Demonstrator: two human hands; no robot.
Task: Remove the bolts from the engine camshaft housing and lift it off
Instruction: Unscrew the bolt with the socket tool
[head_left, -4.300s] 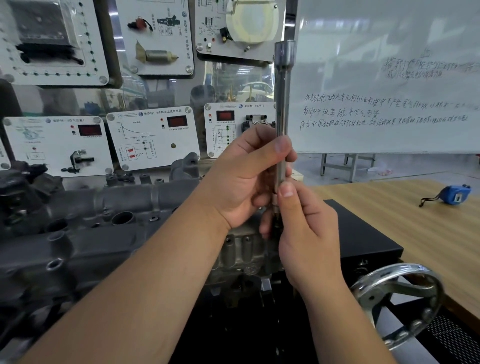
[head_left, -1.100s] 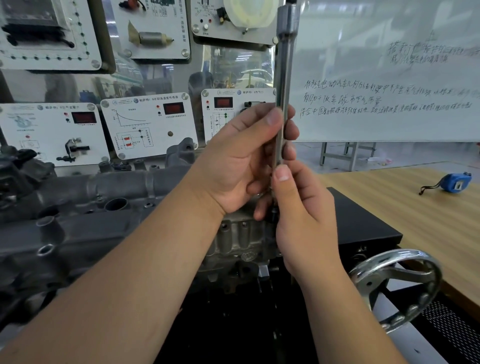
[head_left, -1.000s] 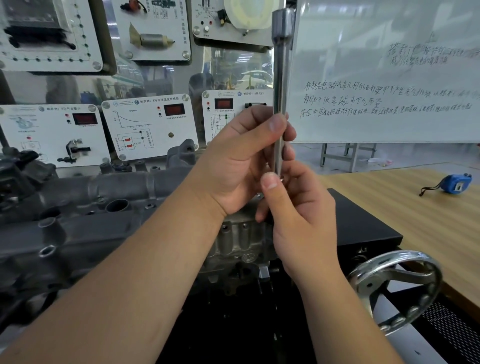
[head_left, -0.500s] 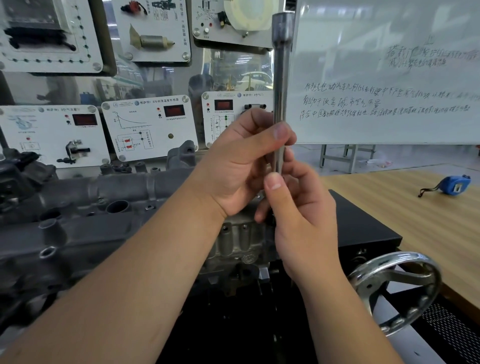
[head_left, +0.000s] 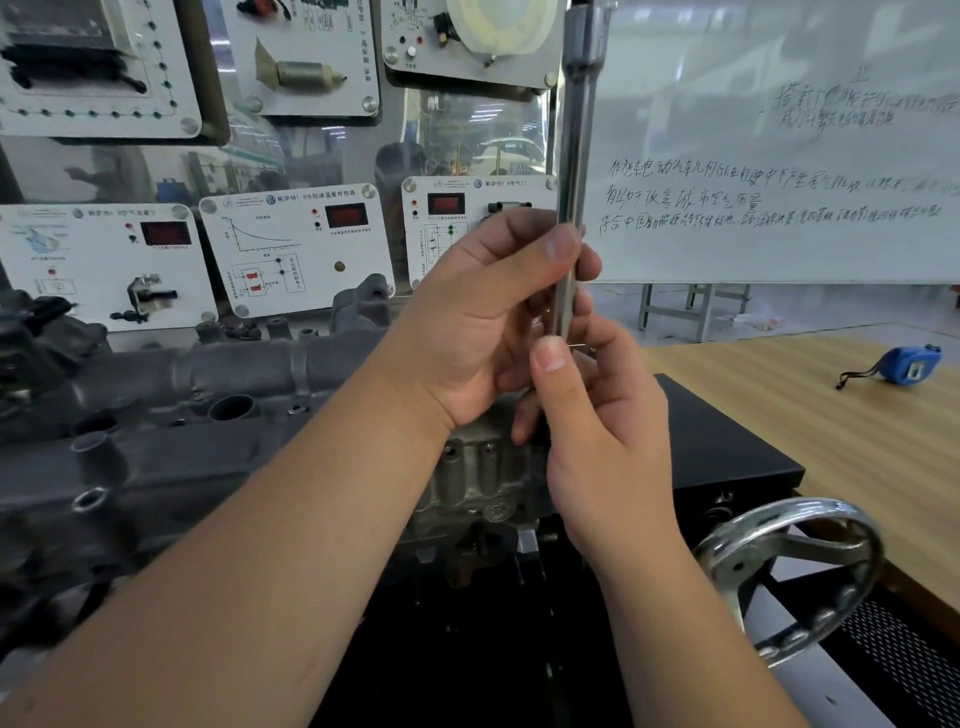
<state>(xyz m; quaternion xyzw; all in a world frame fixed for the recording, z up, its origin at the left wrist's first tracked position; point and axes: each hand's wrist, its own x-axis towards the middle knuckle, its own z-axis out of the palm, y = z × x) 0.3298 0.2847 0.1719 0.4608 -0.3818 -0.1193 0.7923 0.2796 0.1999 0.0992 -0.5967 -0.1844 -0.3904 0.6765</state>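
Grey camshaft housing (head_left: 218, 415) lying lengthwise (dark, grimy), steel extension bar (head_left: 576, 156) upright

Dark grey camshaft housing (head_left: 208, 405), silver wrench shaft (head_left: 576, 156), blue tape measure (head_left: 906, 365).

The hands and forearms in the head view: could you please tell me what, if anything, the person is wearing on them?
Nothing is worn that shows. The left hand and the right hand are bare, with no gloves, and I see no rings. Both forearms are bare to the bottom edge of the picture: no sleeves, watch or wristband. The thumbnails are cut short and unpainted.
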